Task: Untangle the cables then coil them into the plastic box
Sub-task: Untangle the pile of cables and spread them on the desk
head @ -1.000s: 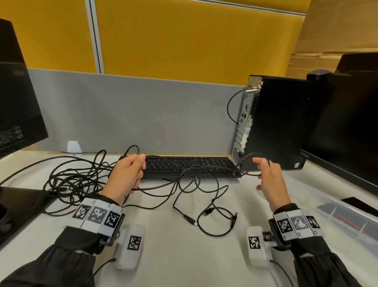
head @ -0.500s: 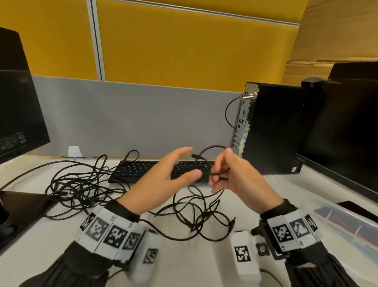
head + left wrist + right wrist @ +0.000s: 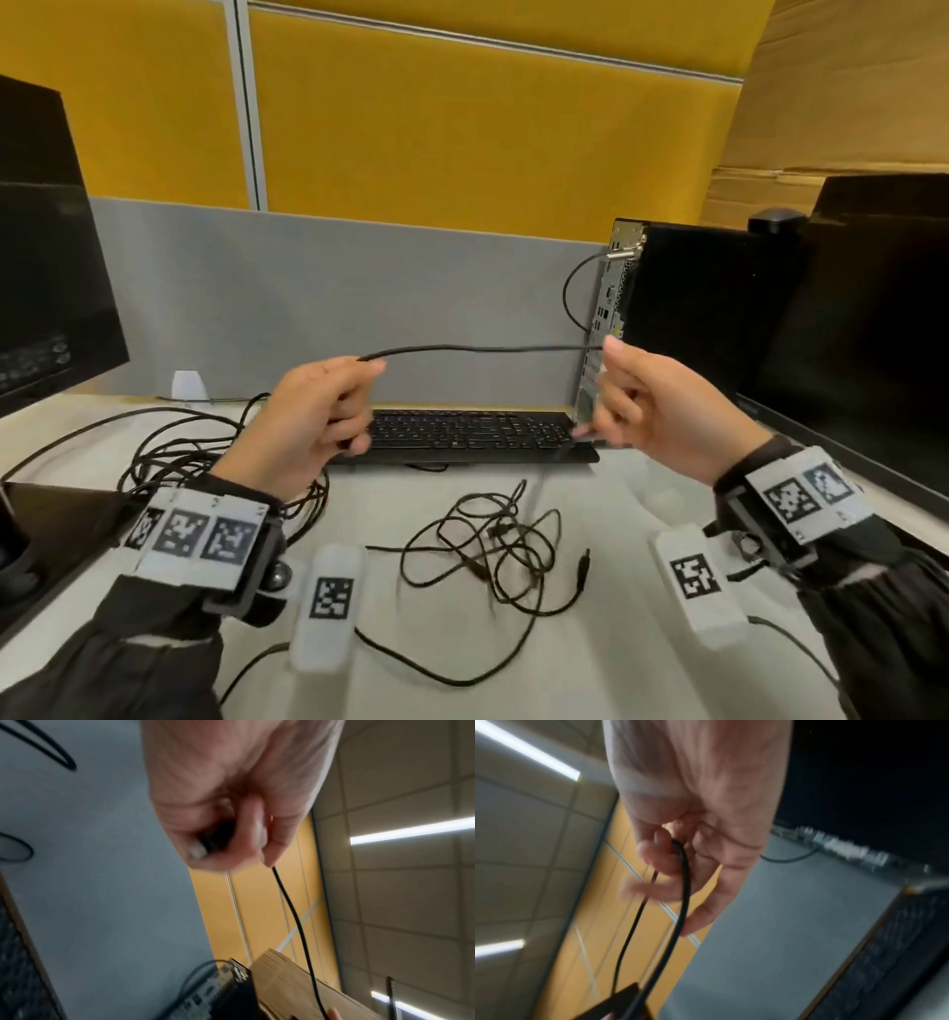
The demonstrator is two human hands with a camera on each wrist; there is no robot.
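A thin black cable (image 3: pixel 488 349) is stretched level between both raised hands above the keyboard. My left hand (image 3: pixel 328 406) grips its plug end; the left wrist view shows the metal plug (image 3: pixel 196 852) in the curled fingers and the cable (image 3: pixel 295 914) running off. My right hand (image 3: pixel 637 395) pinches the cable further along; in the right wrist view the cable (image 3: pixel 682 882) loops over the fingers. A loose tangle of black cables (image 3: pixel 493 545) lies on the white desk below. A bigger tangle (image 3: pixel 179 452) sits at the left. The plastic box is out of sight.
A black keyboard (image 3: pixel 472 434) lies across the desk's middle. A black computer tower (image 3: pixel 683 329) stands at the right, with a monitor (image 3: pixel 883 329) beside it. Another monitor (image 3: pixel 46 257) stands at the left. A grey and yellow partition (image 3: pixel 359 288) closes the back.
Both hands came together over the keyboard, took hold of one cable, then lifted and moved apart, pulling it straight between them. The tangle below has loosened on the desk.
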